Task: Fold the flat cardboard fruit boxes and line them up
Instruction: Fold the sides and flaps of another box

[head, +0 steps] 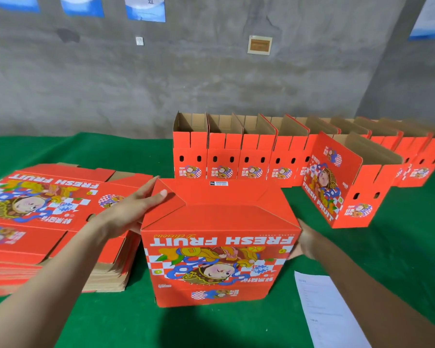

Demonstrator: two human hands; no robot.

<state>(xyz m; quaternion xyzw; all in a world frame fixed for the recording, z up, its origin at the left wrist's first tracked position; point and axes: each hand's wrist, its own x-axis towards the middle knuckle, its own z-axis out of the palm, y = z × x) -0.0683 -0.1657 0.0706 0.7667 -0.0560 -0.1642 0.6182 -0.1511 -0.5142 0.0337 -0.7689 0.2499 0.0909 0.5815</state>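
Observation:
A red fruit box [219, 247] stands upside down in front of me on the green table, its bottom flaps folded shut on top. My left hand [133, 209] grips its upper left corner, thumb on the flap. My right hand [303, 242] presses flat against the box's right side; its fingers are partly hidden behind the box. A thick stack of flat boxes [48, 222] lies at the left. A row of several folded open boxes [236, 156] runs along the back. One more folded box [347, 182] stands apart, turned at an angle, at the right.
The green table cover [211, 327] shows in front and at the back left. A white printed sheet [324, 312] lies near my right forearm. A grey concrete wall with posters rises behind the table.

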